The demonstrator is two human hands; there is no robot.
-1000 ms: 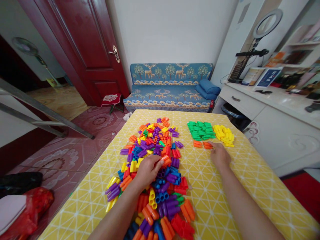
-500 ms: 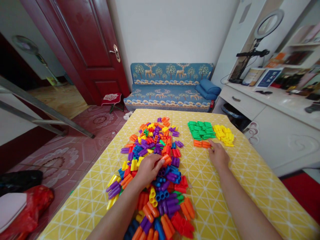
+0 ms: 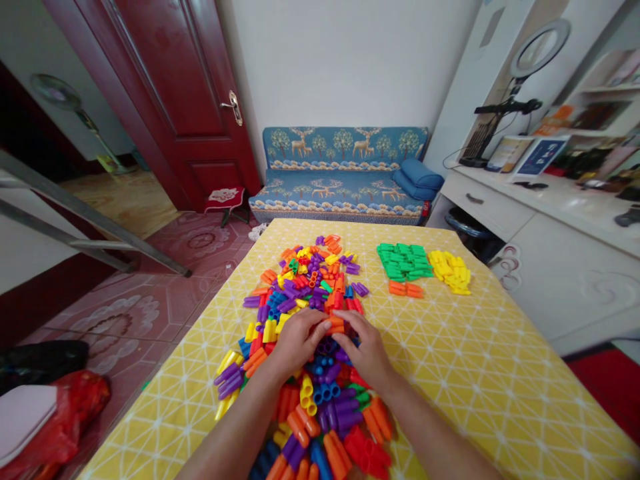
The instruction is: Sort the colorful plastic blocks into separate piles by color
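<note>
My left hand is closed on an orange plastic building piece, made of joined tubes, above the large mixed pile. My right hand is at the right end of the same piece, its thumb and fingers around it; its exact contact is hard to make out. Below and around both hands spreads the pile of similar pieces in purple, red, blue, yellow, green and orange. To the right lie a green group, a yellow group and two orange pieces side by side in front of the green ones.
A yellow patterned cloth covers the table. Beyond it stands a blue sofa. A white cabinet with a ring light is on the right. Metal ladder legs and a red bag are at the left.
My right hand has let go of an orange piece in front of the green group and moved left to the piece in my left hand. My left hand has barely moved.
</note>
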